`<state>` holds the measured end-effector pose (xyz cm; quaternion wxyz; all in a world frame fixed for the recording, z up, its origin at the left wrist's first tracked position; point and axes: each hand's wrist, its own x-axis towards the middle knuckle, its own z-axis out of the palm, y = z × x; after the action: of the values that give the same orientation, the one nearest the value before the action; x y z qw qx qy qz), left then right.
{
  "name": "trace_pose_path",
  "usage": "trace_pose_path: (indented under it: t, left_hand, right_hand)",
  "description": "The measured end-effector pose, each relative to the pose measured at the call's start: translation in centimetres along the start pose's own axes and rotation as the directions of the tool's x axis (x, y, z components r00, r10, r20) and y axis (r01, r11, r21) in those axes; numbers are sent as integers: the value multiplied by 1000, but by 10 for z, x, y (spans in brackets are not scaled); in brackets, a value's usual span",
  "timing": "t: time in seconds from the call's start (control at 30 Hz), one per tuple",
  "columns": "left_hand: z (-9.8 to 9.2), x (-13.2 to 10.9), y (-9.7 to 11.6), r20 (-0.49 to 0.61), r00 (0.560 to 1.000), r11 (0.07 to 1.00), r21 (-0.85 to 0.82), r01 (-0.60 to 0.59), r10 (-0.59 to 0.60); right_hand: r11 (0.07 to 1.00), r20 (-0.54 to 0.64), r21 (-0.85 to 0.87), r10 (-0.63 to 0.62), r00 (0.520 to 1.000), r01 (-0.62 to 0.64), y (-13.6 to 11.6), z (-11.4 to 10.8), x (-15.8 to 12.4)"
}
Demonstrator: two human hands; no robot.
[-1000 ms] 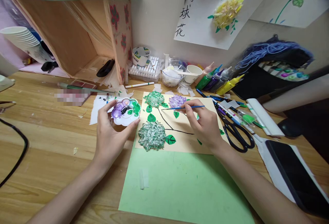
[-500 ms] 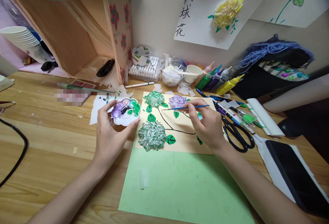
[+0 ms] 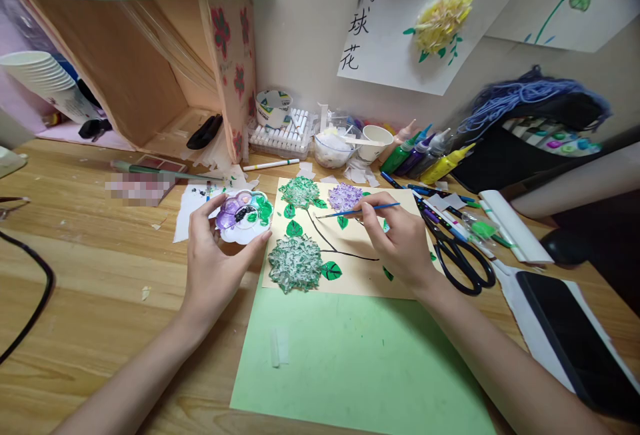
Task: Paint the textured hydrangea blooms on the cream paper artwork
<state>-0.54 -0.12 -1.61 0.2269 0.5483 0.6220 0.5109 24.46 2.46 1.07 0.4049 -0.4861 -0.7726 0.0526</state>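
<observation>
Between the thumb and fingers of my left hand [image 3: 220, 262] is a white flower-shaped paint palette [image 3: 246, 216] with purple, black and green paint. My right hand [image 3: 397, 238] pinches a thin blue paintbrush [image 3: 350, 211], its tip over the upper middle of a cream sheet [image 3: 345, 278]. Dark painted stems, green leaves [image 3: 331, 270] and textured flower heads are on the sheet: a green one [image 3: 299, 192] at the top left, a grey-green one [image 3: 295, 263] below and a purple one [image 3: 345, 197] behind the brush. My right hand hides part of the stems.
Green paper [image 3: 350, 362] lies beneath the cream sheet. Black scissors [image 3: 463, 265], pens and a phone [image 3: 575, 342] are on the right. Paint bottles [image 3: 400, 155], a paper cup [image 3: 375, 142] and a marker box [image 3: 280, 140] stand behind. An open box [image 3: 237, 82] is back left.
My right hand has tilted the brush slightly, its back end moving a little left. My left hand and the palette have hardly moved.
</observation>
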Motion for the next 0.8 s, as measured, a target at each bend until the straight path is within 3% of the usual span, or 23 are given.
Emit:
trace_pose_path:
  t: [0.8]
  left_hand:
    - [-1, 0, -1, -1, 1000, 1000, -9, -18, 18]
  right_hand:
    - [1000, -23, 4, 16, 1000, -16, 0, 1, -1]
